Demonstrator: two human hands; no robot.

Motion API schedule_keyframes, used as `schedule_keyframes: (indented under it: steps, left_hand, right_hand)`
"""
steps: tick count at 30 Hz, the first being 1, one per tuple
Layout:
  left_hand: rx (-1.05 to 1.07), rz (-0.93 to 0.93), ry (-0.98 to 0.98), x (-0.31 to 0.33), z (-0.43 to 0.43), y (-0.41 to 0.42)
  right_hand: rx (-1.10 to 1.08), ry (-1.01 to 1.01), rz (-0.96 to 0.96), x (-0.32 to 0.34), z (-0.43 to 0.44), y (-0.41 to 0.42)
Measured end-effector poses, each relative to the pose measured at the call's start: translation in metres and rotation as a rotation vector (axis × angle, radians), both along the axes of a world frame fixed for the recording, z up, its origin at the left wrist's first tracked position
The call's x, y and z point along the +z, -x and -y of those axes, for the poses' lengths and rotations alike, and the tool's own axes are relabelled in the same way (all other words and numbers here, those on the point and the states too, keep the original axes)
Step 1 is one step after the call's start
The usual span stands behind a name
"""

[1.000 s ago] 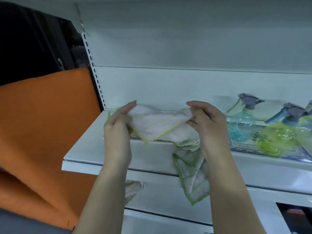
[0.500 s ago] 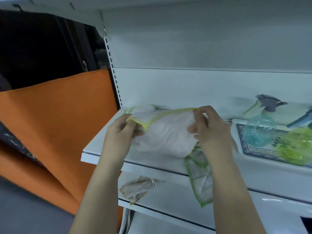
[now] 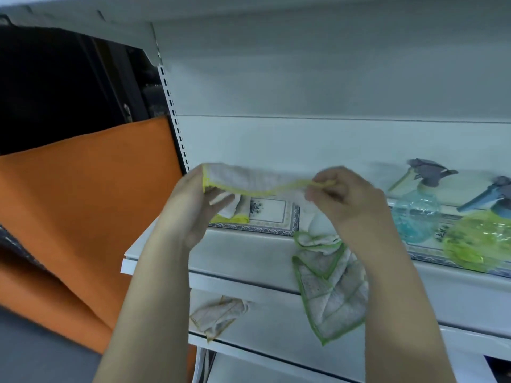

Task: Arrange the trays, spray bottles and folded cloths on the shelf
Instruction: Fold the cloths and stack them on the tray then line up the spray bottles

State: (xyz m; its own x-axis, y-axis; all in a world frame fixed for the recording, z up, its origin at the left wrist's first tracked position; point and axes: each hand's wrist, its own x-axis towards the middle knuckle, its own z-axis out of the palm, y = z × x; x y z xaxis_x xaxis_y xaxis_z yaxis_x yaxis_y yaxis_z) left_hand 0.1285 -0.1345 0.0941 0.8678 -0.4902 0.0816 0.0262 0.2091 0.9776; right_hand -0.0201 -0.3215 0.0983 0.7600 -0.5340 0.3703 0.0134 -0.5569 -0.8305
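Note:
I hold a white cloth with yellow edging (image 3: 250, 180) stretched between both hands above the shelf. My left hand (image 3: 193, 205) grips its left corner and my right hand (image 3: 343, 200) pinches its right end. Under it a patterned tray (image 3: 272, 223) lies on the white shelf (image 3: 249, 254). A green-edged cloth (image 3: 330, 288) hangs over the shelf's front lip below my right wrist. To the right, a blue spray bottle (image 3: 417, 208) and a yellow-green spray bottle (image 3: 481, 233) stand on a second patterned tray (image 3: 431, 257).
A crumpled pale cloth (image 3: 218, 316) lies on the lower shelf (image 3: 276, 322). An orange panel (image 3: 83, 211) leans beside the shelf unit on the left. The perforated upright (image 3: 174, 111) marks the shelf's left end, and another shelf overhangs above.
Both hands lifted the yellow-edged cloth and pulled it out into a stretched edge, uncovering the tray underneath. The view shifted left and closer.

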Motion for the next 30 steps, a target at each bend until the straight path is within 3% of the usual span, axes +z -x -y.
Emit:
schedule_keyframes:
  steps: [2, 4, 6, 7, 10, 13, 16, 22, 26, 30]
  left_hand:
    - [-0.09, -0.051, -0.127, -0.034, -0.014, 0.007]
    - [-0.189, -0.018, -0.394, -0.065, -0.031, 0.015]
    - [-0.29, 0.059, -0.626, -0.084, -0.044, 0.017]
    - [-0.313, 0.062, -0.646, -0.088, -0.048, 0.017]
    - [-0.295, 0.018, -0.609, -0.089, -0.057, 0.012]
    - [-0.287, 0.014, -0.643, -0.086, -0.065, 0.012]
    - [-0.15, 0.01, -0.635, -0.083, -0.065, 0.016]
    - [0.349, 0.118, -0.649, -0.078, -0.026, -0.002]
    - [0.529, 0.14, -0.969, -0.092, -0.006, -0.023]
    - [0.463, 0.177, -1.153, -0.104, -0.005, -0.027]
  right_hand:
    - [0.097, 0.004, -0.247, -0.016, -0.002, 0.016]
    - [0.198, 0.104, -0.499, -0.033, 0.0, 0.022]
    - [0.247, 0.18, -0.641, -0.044, 0.002, 0.022]
    - [0.254, 0.149, -0.664, -0.048, 0.003, 0.022]
    - [0.249, -0.118, -0.642, -0.056, 0.004, 0.02]
    - [0.195, -0.238, -0.573, -0.054, 0.004, 0.018]
    - [0.095, -0.09, -0.51, -0.049, 0.009, 0.006]
    - [-0.17, 0.26, -0.454, -0.045, 0.024, -0.078]
    - [-0.107, 0.342, -0.578, -0.053, 0.029, -0.121]
    - [-0.163, 0.259, -0.602, -0.076, 0.035, -0.101]
